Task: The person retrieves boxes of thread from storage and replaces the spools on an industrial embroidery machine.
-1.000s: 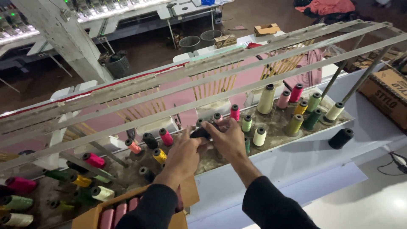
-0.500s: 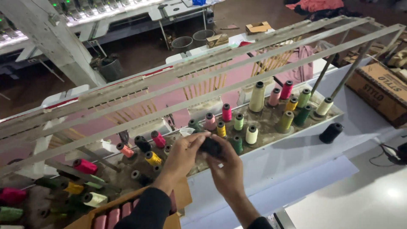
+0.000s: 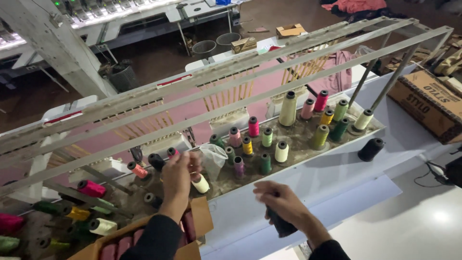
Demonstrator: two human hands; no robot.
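My left hand [image 3: 179,174] is raised at the thread rack [image 3: 298,137], pinching a crumpled clear plastic wrapper [image 3: 212,158]. A cream spool [image 3: 201,184] stands just right of that hand. My right hand [image 3: 283,202] is lower and nearer to me, over the white machine top, closed on a black thread spool [image 3: 281,225] that points downward. Several coloured spools stand upright on the rack's pins, among them a pink one [image 3: 253,127] and a tall cream one [image 3: 288,109].
An open cardboard box [image 3: 198,219] with maroon spools sits under my left arm. A lone black spool [image 3: 371,149] stands on the white machine top [image 3: 365,188]. A printed carton [image 3: 427,102] lies at right. Grey metal bars [image 3: 269,67] cross above the rack.
My hands were together at the rack on the black spool. They have parted: the right hand dropped toward me with the spool, and the left stayed up with the plastic wrapper.
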